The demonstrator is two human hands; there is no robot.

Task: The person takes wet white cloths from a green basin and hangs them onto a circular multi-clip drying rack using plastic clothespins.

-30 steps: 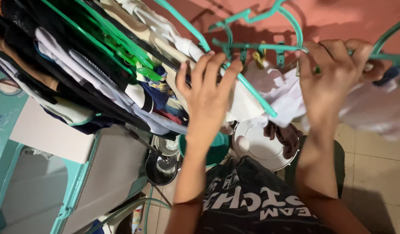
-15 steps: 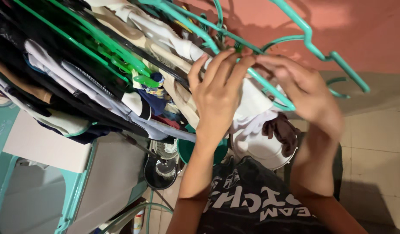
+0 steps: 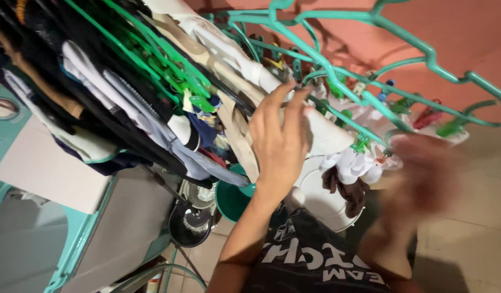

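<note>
My left hand [image 3: 277,146] reaches up with fingers apart and rests on a white cloth [image 3: 326,135] that hangs from a teal clip hanger [image 3: 337,70]. Green and coloured pegs dot the hanger's bars. My right hand [image 3: 424,179] is a blur lower on the right, below the hanger's pegs; its fingers cannot be made out. More white pieces [image 3: 353,163] and a brown cloth [image 3: 350,190] dangle under the hanger between both hands.
A thick row of clothes on green hangers [image 3: 125,97] fills the upper left. Below are a teal basin [image 3: 231,198], a white bucket [image 3: 321,201], a black round pot [image 3: 188,222] and a teal-edged washing machine [image 3: 82,233]. Behind is a pink wall [image 3: 456,32], with tiled floor [image 3: 467,239] on the right.
My right hand has dropped from the hanger's bars down and to the right, now blurred. The teal hanger has swung. My left hand stays on the white cloth.
</note>
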